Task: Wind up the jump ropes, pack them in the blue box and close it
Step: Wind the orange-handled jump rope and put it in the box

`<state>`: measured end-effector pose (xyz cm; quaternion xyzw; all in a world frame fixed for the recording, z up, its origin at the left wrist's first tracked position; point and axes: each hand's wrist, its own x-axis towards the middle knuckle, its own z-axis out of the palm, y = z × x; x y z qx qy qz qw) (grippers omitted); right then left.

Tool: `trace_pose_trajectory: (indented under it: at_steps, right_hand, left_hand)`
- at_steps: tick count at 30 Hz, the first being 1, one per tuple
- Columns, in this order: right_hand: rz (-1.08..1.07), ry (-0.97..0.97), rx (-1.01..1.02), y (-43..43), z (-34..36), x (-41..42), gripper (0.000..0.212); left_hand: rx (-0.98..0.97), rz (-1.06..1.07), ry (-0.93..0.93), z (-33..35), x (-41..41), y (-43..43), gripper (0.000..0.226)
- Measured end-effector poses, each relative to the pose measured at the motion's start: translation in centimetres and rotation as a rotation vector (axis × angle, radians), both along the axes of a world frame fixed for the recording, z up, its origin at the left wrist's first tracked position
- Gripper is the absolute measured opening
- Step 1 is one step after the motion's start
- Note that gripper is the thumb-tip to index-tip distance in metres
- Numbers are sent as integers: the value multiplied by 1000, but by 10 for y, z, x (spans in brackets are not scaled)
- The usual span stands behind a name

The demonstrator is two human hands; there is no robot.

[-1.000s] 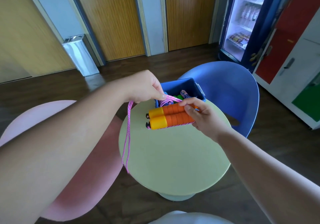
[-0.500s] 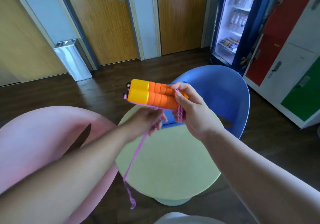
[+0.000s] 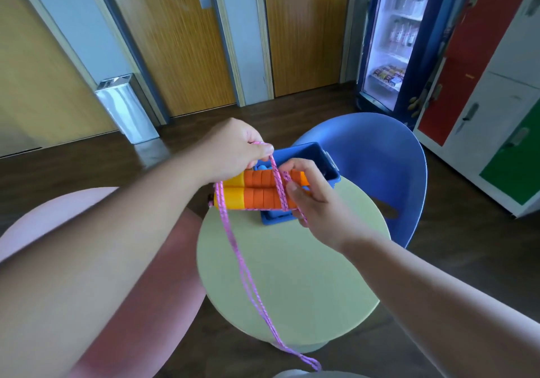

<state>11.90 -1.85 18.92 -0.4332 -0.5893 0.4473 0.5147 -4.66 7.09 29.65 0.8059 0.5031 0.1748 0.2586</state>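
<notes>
Two orange-and-yellow jump rope handles (image 3: 257, 192) lie side by side in the air above the table, gripped at their right end by my right hand (image 3: 314, 202). A pink cord (image 3: 248, 275) crosses over the handles and hangs in a long double loop past the table's near edge. My left hand (image 3: 233, 148) pinches the cord just above the handles. Behind them the open blue box (image 3: 324, 158) stands at the far edge of the round green table (image 3: 292, 284). What lies inside the box is mostly hidden.
A blue chair (image 3: 380, 155) stands behind the table and a pink chair (image 3: 140, 290) to its left. Further off are wooden doors, a metal bin (image 3: 125, 109), a drinks fridge (image 3: 391, 41) and coloured lockers (image 3: 491, 91) on the right.
The handles have come down from higher up to just above the box. My left hand has moved from under the handles to above them, drawing the cord over them.
</notes>
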Motion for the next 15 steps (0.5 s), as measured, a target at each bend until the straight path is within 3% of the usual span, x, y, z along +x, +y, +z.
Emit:
trace_pose_trajectory:
  at_steps: [4, 7, 10, 15]
  right_hand:
    - [111, -95, 71, -3, 4, 2, 33]
    - [83, -127, 132, 2, 5, 0, 21]
    - [-34, -100, 146, 10, 0, 2, 21]
    - [-90, -106, 83, 17, 0, 17, 19]
  left_hand:
    - [-25, -13, 75, 3, 5, 2, 30]
    - [-97, 6, 34, 6, 7, 2, 29]
    - [-221, 37, -37, 13, 5, 4, 27]
    - [-252, -12, 122, 36, -3, 10, 27]
